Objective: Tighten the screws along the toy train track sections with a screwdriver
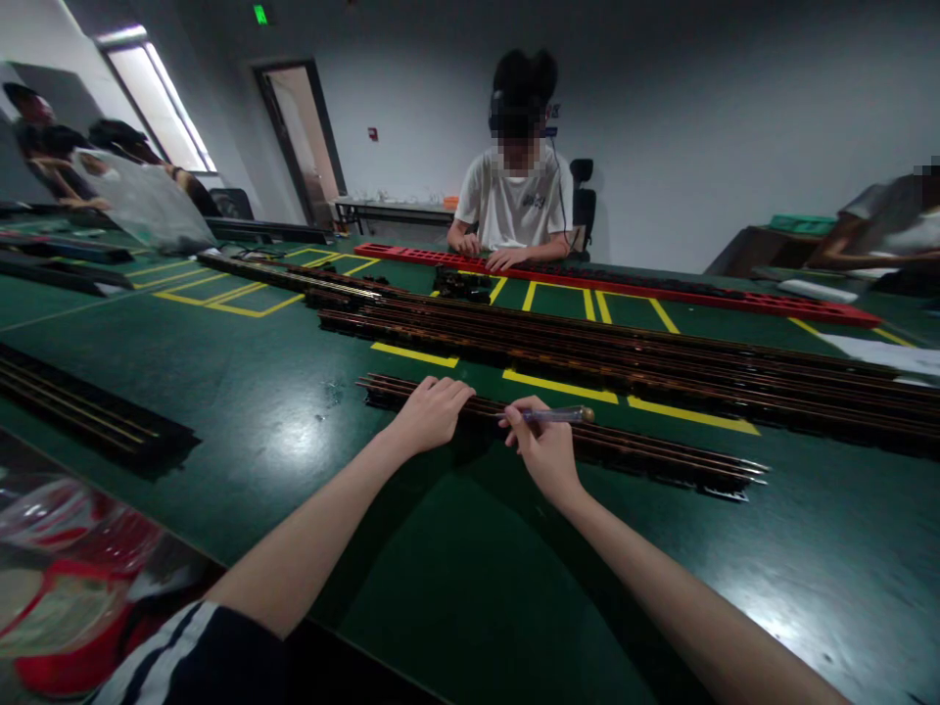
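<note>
A long dark strip with thin copper-coloured rods [661,454] lies across the green table [455,548] in front of me. My left hand [433,411] rests on the left half of this strip, its fingers bent together over the edge; anything beneath them is hidden. Just to the right, my right hand [543,446] is closed around a pen-like tool [554,415] with a clear purplish barrel and a brownish end. The tool lies nearly level, its other end at the rods by my fingertips.
Behind the strip lies a bundle of long dark strips [587,351]. A red rail [661,294] runs before a person in a white shirt. Another dark strip [88,406] sits at left, with a plastic bag [147,201] beyond. Yellow tape marks the table.
</note>
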Demonstrator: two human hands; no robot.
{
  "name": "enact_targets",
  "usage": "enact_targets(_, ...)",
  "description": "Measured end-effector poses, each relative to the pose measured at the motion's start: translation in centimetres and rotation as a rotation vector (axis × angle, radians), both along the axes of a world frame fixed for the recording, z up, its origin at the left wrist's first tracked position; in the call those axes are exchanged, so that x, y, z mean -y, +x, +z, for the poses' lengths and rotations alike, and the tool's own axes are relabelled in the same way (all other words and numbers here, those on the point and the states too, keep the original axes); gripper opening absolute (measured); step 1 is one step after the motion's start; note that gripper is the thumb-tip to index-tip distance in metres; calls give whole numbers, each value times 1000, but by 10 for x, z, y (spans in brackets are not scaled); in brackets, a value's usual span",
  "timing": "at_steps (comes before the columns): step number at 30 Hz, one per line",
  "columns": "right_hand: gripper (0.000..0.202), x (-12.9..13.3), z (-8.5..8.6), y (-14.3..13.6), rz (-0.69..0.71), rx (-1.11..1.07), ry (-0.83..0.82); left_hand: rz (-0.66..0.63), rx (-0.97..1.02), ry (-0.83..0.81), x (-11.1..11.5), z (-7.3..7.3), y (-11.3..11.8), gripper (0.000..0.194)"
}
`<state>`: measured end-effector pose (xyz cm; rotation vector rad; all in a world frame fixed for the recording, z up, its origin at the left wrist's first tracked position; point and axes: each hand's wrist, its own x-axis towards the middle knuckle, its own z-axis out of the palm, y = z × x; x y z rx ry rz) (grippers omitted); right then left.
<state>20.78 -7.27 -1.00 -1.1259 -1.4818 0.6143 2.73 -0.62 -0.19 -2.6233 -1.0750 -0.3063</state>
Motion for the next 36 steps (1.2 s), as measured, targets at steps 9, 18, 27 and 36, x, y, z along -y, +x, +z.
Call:
enact_targets(9, 29, 1, 1, 0, 12, -1, 2, 60, 13, -49, -5, 1, -7, 36)
enact_targets(18, 30, -1, -2, 1, -50, -26, -26, 25, 49, -129, -6, 2, -10, 39)
enact_targets(27, 29, -1, -1, 1, -66, -40, -37, 19, 82, -97, -6, -1, -9, 44)
enact_targets(36, 29, -1, 0, 1, -49, -37, -49, 36, 75, -55, -10, -6, -9, 50)
